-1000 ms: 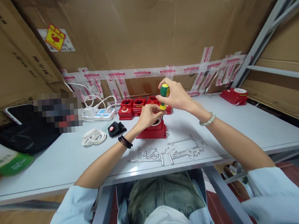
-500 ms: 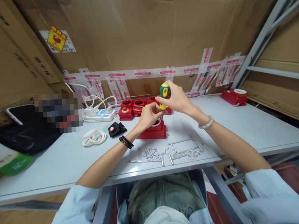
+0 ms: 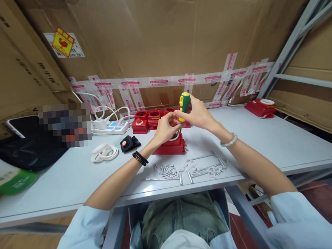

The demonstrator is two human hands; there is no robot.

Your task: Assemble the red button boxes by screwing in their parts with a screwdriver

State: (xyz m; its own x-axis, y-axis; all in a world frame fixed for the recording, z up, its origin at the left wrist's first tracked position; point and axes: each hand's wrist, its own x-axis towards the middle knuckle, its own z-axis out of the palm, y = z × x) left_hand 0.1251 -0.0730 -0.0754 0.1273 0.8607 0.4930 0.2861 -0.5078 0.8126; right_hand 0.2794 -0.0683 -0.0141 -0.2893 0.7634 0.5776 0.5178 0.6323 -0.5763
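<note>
Head view: fingers of the right hand (image 3: 199,113) wrap the stout screwdriver (image 3: 185,103) handle; the left hand (image 3: 166,130) pinches near its shaft. Below, mid-table (image 3: 232,135), the red housing (image 3: 170,149) looks rigid, probably best steadied by its base.

Your desk (image 3: 73,176) has a smooth, pale surface with a glossy sheen near its edge. The red housing (image 3: 170,149) before you looks like shiny hard plastic, as does the screwdriver's green-and-yellow handle (image 3: 185,103). You have bright, polished metal screws (image 3: 168,170) close by, matt brown cardboard (image 3: 154,34) at the far side, and soft cloth sleeves (image 3: 73,229).
</note>
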